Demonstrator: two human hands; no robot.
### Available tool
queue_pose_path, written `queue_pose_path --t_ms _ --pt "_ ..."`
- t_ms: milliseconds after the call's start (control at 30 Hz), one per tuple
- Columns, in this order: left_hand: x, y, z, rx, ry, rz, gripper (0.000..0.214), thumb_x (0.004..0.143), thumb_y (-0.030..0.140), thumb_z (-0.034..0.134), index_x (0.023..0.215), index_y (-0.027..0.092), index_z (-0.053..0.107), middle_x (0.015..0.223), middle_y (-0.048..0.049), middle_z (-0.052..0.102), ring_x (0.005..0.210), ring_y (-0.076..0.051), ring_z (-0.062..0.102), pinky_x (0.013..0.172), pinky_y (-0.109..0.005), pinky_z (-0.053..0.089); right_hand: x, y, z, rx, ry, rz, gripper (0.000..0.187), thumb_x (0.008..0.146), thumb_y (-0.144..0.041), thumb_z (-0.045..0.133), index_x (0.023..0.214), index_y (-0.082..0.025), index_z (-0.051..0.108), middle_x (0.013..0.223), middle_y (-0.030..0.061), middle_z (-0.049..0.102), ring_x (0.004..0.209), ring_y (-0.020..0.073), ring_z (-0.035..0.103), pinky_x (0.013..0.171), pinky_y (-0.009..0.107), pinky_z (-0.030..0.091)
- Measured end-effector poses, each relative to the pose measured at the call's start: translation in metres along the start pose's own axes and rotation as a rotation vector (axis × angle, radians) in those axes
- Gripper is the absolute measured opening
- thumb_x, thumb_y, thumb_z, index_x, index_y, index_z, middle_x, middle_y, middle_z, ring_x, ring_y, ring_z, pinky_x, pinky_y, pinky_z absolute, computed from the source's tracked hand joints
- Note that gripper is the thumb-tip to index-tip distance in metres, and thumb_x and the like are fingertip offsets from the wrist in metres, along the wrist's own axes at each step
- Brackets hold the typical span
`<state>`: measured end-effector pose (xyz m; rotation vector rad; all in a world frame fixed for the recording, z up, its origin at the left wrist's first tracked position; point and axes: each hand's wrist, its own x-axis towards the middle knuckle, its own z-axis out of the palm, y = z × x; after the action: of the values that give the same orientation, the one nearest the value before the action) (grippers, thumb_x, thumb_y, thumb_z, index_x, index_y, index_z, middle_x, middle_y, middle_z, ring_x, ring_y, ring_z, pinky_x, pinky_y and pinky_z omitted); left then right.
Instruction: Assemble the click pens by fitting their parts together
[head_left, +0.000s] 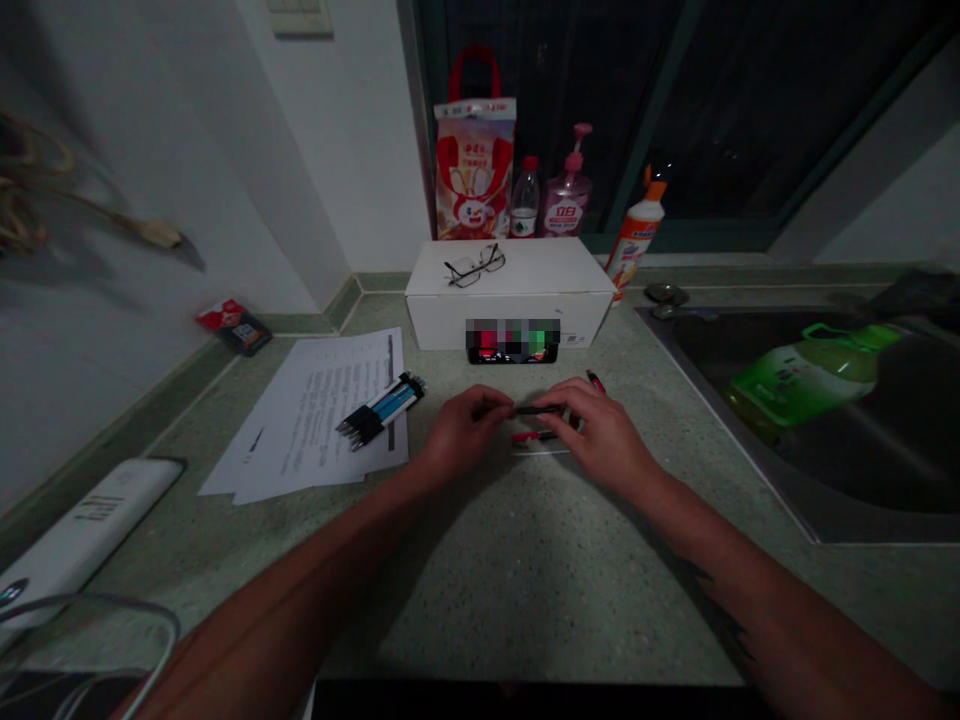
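My left hand (pixel 466 428) and my right hand (pixel 604 432) meet over the middle of the counter. Between their fingertips they pinch a slim dark pen or pen part (pixel 537 409), held level. Just below it on the counter lies a red and black pen (pixel 529 437), partly covered by my right hand. A thin white strip (pixel 538 453) shows beside that pen. Behind my right hand the end of another red and black pen (pixel 595 381) sticks out. To the left, a bundle of blue, white and black pens (pixel 384 408) rests on printed sheets (pixel 315 400).
A phone (pixel 513 355) leans against a white box (pixel 510 318) with glasses (pixel 475 266) on top. Bottles and a red bag (pixel 475 170) stand behind. At right is a sink (pixel 862 515) holding a green jug (pixel 806 380). A white power strip-like device (pixel 90 530) lies left.
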<state>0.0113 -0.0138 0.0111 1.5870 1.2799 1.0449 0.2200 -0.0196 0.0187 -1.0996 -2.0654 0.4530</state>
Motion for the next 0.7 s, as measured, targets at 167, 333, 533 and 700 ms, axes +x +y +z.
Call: queue_pose_path --t_ms 167,333,533,700 --pt "-0.0012 0.0043 0.0002 -0.029 -0.026 -0.021 0.007 0.084 0.017 0.064 0.081 0.021 0.069 0.086 -0.0046 0.077 0.082 -0.019 0.071 0.082 -0.034 0.056 -0.0012 -0.0003 0.0029 -0.002 0.029 -0.01 0.012 0.094 -0.019 0.062 0.1 -0.024 0.071 0.098 0.0065 0.069 0.094 0.0224 0.066 0.08 0.037 0.053" --pt "-0.0029 0.0028 0.0009 -0.029 -0.017 -0.02 0.003 0.083 0.018 0.068 0.081 0.021 0.069 0.086 -0.0043 0.077 0.081 -0.018 0.071 0.083 -0.035 0.057 -0.0011 -0.0025 0.0025 -0.024 -0.003 0.009 0.012 0.096 -0.022 0.061 0.1 -0.022 0.072 0.097 0.0068 0.071 0.093 0.0225 0.067 0.081 0.037 0.052" --pt "-0.0059 0.0037 0.0016 -0.015 0.005 0.006 0.004 0.083 0.017 0.067 0.083 0.021 0.069 0.087 -0.0051 0.077 0.083 -0.019 0.071 0.083 -0.037 0.057 -0.0032 -0.0031 0.0056 0.015 -0.068 0.142 0.022 0.097 -0.026 0.058 0.116 -0.023 0.068 0.096 0.0045 0.075 0.084 0.0211 0.07 0.076 0.035 0.052" --pt "-0.0066 0.0038 0.0019 -0.012 0.018 -0.005 0.001 0.083 0.021 0.068 0.083 0.022 0.069 0.088 -0.0058 0.077 0.084 -0.021 0.071 0.084 -0.038 0.058 -0.0031 -0.0019 0.0065 -0.004 -0.094 0.207 0.014 0.098 -0.031 0.055 0.099 -0.023 0.067 0.077 0.0013 0.071 0.07 0.0196 0.067 0.068 0.033 0.05"
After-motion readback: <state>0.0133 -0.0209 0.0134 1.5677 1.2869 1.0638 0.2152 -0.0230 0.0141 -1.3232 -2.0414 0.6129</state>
